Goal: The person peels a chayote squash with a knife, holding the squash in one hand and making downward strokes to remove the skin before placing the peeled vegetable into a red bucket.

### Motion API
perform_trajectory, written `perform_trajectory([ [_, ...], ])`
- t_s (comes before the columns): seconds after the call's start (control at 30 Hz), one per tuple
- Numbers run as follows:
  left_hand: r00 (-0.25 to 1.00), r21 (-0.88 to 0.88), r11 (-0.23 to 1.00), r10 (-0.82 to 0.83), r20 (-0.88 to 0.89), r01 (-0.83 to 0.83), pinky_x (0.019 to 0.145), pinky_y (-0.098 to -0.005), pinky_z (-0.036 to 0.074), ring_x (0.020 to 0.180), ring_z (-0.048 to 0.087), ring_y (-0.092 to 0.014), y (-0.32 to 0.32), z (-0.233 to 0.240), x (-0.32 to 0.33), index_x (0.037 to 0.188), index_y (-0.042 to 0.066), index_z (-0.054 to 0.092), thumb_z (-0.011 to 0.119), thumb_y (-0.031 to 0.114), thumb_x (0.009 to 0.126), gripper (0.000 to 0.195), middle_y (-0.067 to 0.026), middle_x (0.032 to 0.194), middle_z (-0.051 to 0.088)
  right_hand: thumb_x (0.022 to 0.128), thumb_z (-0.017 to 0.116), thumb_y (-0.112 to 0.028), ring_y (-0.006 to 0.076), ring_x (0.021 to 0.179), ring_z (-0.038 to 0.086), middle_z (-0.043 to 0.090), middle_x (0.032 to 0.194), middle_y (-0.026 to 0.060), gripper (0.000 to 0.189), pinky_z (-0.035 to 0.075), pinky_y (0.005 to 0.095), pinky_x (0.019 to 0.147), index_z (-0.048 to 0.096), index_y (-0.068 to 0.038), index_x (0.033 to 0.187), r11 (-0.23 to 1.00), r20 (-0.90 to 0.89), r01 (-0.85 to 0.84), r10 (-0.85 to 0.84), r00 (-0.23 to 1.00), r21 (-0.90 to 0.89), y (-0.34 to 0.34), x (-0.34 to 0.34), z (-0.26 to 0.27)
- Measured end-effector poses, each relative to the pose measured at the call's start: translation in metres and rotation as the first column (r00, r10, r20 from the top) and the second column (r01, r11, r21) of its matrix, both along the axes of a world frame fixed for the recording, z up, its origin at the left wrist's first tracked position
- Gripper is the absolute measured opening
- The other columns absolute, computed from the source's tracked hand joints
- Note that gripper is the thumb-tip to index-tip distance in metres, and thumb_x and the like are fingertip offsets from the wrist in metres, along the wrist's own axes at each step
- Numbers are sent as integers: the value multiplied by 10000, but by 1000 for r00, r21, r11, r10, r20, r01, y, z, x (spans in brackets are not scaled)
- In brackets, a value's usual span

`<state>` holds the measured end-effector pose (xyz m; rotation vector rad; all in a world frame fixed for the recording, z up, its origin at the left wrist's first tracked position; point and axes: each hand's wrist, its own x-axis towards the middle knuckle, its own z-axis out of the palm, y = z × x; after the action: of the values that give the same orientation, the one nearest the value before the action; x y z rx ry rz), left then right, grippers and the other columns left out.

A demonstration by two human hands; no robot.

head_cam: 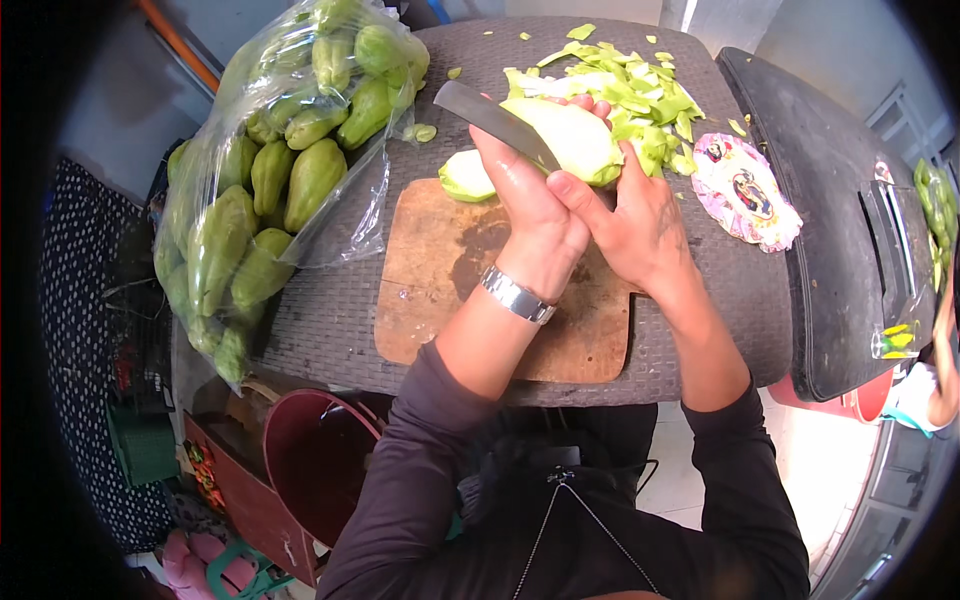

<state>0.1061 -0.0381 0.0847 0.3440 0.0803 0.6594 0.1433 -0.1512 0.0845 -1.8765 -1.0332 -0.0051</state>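
My left hand (532, 187), with a metal watch on its wrist, holds a peeled chayote (574, 139) palm up. A broad dark blade (495, 124) lies across that palm, against the chayote's side. My right hand (637, 217) is at the blade's lower end and touches the chayote; its fingers are partly hidden, as is any handle. Another peeled chayote (466, 177) rests at the top edge of a wooden cutting board (427, 277) below my hands. Green peelings (637, 90) are heaped beyond the hands.
At the left, a clear plastic bag (352, 217) holds several unpeeled chayotes (315, 184) on the woven-pattern table (330, 322). A frilly pink printed item (742, 191) lies at the right. A dark red bucket (315, 457) stands below the table's left front. Part of a person (930, 382) shows far right.
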Motion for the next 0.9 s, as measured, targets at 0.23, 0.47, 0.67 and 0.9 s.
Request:
perform_trajectory([
  [0.23,999,-106,994,1,-50,-6,906,-484,583,900,671,-325,22,-12,3,1102,-4,588,352,721,1011,767,-169,980,667,933,782,-468,406,842,722,665,1066,183,595,593,474,727,651,-109,1389,987,327,107,-140,935,117,3,-11,-12],
  [0.47,987,-188,980,-90,-133,64,883,-538,576,916,668,-333,33,-26,14,1211,38,583,285,703,1038,749,-169,1026,666,975,755,-360,387,868,716,681,998,206,470,578,457,747,700,-65,1337,988,297,54,-96,950,147,4,3,-20],
  [0.67,980,-153,986,-88,-179,61,860,-471,589,921,676,-313,35,-34,15,1285,55,592,296,707,1046,755,-159,1051,680,989,754,-243,397,971,727,724,1083,238,395,572,443,840,707,-16,1309,996,272,80,-86,958,36,0,-8,-10],
  [0.9,982,-27,999,15,-190,-21,830,-439,585,927,676,-274,25,-23,17,1220,29,593,444,681,1040,693,-154,1031,672,1039,682,-298,390,864,723,731,980,256,407,581,456,778,692,-30,1345,990,149,20,-41,988,137,0,0,-9],
])
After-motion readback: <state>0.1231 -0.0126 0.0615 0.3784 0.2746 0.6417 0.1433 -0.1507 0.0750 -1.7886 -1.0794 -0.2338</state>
